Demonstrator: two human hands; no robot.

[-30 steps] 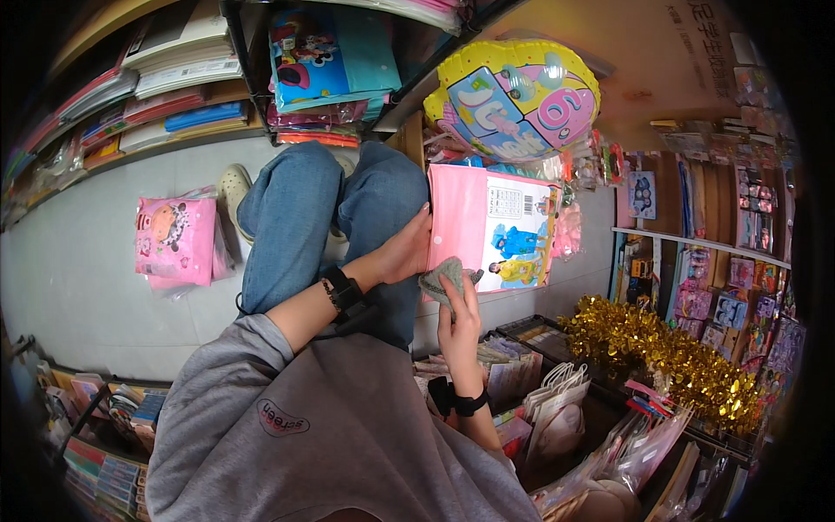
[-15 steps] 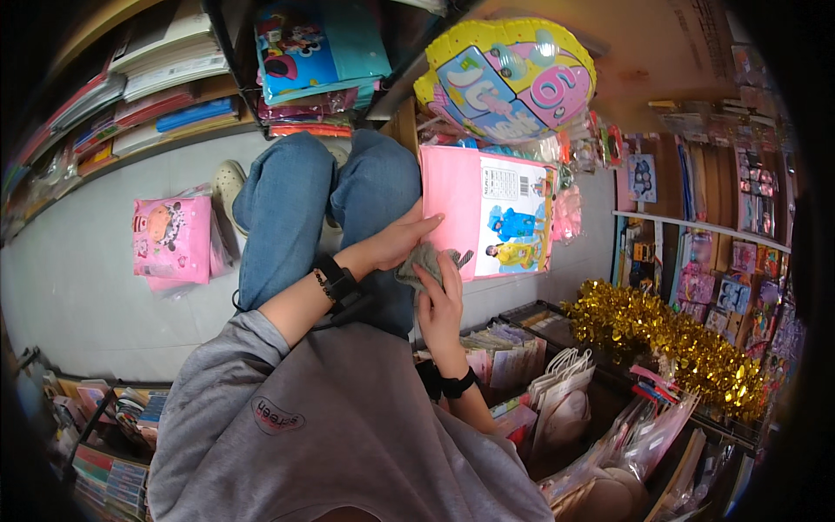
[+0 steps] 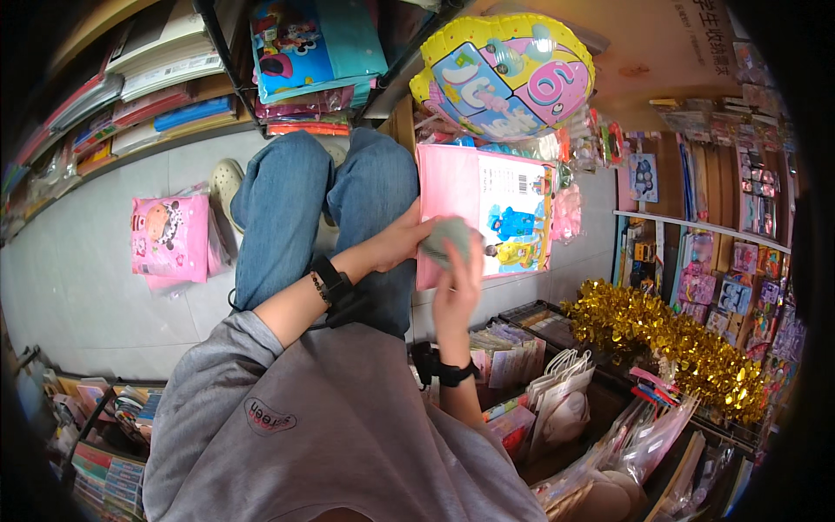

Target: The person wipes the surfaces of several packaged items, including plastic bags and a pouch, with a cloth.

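A flat pink package with a white printed panel, showing figures in blue and yellow raincoats, is tilted up just right of my knees. My left hand holds its near-left edge, the thumb lying on the pink front; the fingers behind are mostly hidden. My right hand grips a bunched grey-green cloth against the front of the package, beside my left fingertips. Motion smears the cloth and the right fingers.
Pink packets lie on the grey floor to the left. A yellow-edged foil balloon sits beyond the package. Gold tinsel and bins of bags stand at right. Shelves of folders line the far left.
My right hand has moved the cloth up and slightly right over the pink front, and the cloth now looks more bunched. The left hand keeps its hold on the package edge.
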